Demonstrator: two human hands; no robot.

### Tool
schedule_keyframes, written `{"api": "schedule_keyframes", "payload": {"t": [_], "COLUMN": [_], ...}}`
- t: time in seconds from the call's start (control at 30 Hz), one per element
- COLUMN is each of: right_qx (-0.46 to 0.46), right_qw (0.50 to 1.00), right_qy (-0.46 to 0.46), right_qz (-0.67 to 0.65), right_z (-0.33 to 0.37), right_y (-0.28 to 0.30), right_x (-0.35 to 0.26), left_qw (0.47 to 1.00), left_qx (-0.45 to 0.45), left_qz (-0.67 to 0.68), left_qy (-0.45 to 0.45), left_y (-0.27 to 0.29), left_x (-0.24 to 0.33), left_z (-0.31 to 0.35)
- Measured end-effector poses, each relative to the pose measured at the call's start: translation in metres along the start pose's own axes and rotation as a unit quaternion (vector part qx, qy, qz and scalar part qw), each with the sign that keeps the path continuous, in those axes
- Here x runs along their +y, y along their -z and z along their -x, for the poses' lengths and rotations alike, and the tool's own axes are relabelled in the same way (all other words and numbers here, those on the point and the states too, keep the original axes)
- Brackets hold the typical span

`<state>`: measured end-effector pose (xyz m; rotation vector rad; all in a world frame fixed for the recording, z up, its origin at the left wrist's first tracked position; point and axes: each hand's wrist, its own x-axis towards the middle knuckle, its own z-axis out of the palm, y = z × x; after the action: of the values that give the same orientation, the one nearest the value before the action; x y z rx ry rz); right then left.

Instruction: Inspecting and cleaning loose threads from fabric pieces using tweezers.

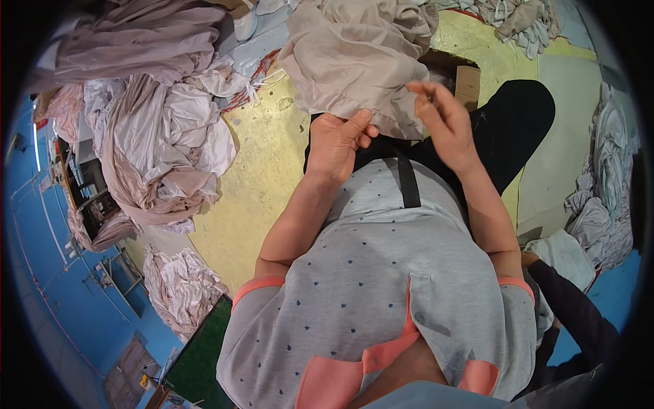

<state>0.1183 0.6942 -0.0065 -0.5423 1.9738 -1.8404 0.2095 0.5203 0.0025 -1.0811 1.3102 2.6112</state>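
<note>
A beige, gathered piece of cloth (361, 65) spreads over the front of my lap and away from me. My left hand (335, 142) is closed at its near edge, thumb pressed against the curled fingers with the cloth's hem between them. To the right of it my right hand (446, 126) is raised just over the cloth's right edge. Its fingers are loosely bent and apart, and I see nothing held in them. The exact spot pinched by the left fingers is hidden.
Heaps of pinkish and mauve cloth (167, 129) lie to the left, with a smaller crumpled pile (180, 290) below. A cardboard box (466, 85) stands behind my right hand. Pale cloth (603, 198) is piled at the right. Another person's dark sleeve (572, 303) shows at lower right.
</note>
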Motion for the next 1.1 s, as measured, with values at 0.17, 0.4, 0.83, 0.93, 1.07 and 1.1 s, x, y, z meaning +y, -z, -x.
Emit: {"api": "schedule_keyframes", "payload": {"t": [0.17, 0.4, 0.83, 0.93, 1.07, 1.1], "right_qx": [-0.035, 0.002, 0.029, 0.033, 0.016, 0.016], "right_qw": [0.970, 0.944, 0.941, 0.941, 0.950, 0.950], "right_qy": [0.127, 0.210, 0.229, 0.230, 0.202, 0.200], "right_qz": [0.206, 0.256, 0.248, 0.246, 0.238, 0.238], "right_z": [0.016, 0.016, 0.016, 0.015, 0.016, 0.015], "right_y": [-0.006, -0.012, -0.015, -0.016, -0.016, -0.016], "right_x": [-0.012, -0.001, -0.002, -0.001, -0.002, -0.001], "left_qw": [1.000, 0.999, 0.999, 0.999, 0.998, 0.998], "left_qx": [-0.022, -0.019, -0.011, -0.013, -0.029, -0.033], "left_qz": [0.019, 0.036, 0.036, 0.037, 0.043, 0.045], "left_qy": [0.008, 0.023, 0.023, 0.025, 0.024, 0.027], "left_y": [0.001, -0.001, -0.005, -0.006, 0.000, 0.000], "left_x": [-0.001, 0.000, 0.001, 0.000, -0.004, -0.004], "left_z": [0.000, 0.004, 0.007, 0.008, 0.004, 0.003]}}
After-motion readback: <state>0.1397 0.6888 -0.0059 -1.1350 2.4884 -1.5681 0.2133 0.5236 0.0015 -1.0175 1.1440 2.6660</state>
